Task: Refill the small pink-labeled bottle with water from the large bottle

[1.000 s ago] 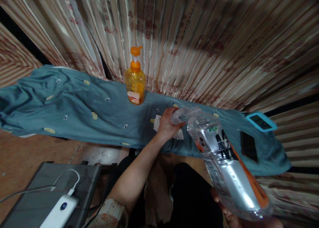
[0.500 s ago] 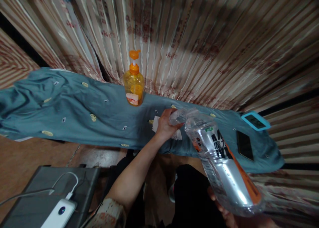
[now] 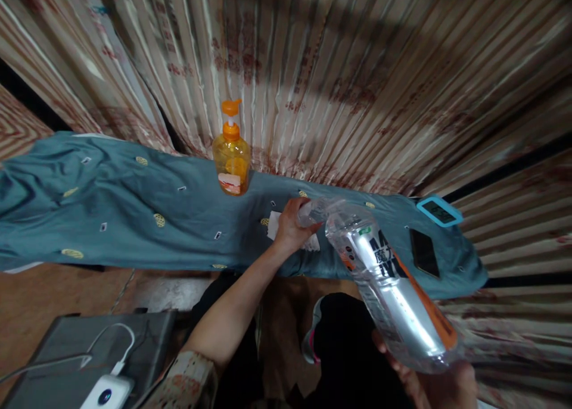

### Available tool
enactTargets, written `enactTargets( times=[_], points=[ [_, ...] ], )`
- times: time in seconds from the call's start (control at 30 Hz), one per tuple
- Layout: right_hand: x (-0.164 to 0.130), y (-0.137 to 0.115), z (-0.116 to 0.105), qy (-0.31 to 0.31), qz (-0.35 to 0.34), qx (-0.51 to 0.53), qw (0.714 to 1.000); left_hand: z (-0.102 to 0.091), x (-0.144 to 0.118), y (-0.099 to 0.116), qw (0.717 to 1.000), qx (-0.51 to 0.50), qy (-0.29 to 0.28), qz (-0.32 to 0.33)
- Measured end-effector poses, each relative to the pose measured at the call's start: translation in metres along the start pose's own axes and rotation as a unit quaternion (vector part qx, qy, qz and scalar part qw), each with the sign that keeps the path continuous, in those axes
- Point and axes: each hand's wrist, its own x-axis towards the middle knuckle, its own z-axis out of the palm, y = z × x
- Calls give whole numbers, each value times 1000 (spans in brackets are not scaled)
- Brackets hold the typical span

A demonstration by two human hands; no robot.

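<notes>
The large clear plastic bottle with a black-and-orange label (image 3: 384,278) lies tilted, base cupped in the right hand (image 3: 440,382), neck slanting up-left to the left hand (image 3: 291,225). That hand is closed around the cap end, above the white tissue (image 3: 273,225) at the teal-cloth-covered counter (image 3: 134,218) near edge

Right hand (image 3: 440,385) cut off by bottom edge; only fingers under the bottle (image 3: 388,281) base show. Bottle mouth hidden inside left hand (image 3: 292,224), cap can't be told. White paper (image 3: 273,225) mostly covered by that hand. Bottle label print partly readable, rest blurred. Power bank (image 3: 103,392) cut at bottom edge. Phone (image 3: 423,253) screen dark; blue device (image 3: 438,211) display too small to read. Counter hidden under cloth (image 3: 111,209).
</notes>
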Motion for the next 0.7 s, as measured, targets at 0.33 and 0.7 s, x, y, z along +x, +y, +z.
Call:
enactTargets(
  times=[0.33,0.7],
  points=[
    [2,-3,2,-10,-9,-8,1000,-4,3,0,1000,3,-11,6],
    [13,-5,-9,-32,9,15,999,-7,2,4,1000,6,-20,-2]
  ],
)
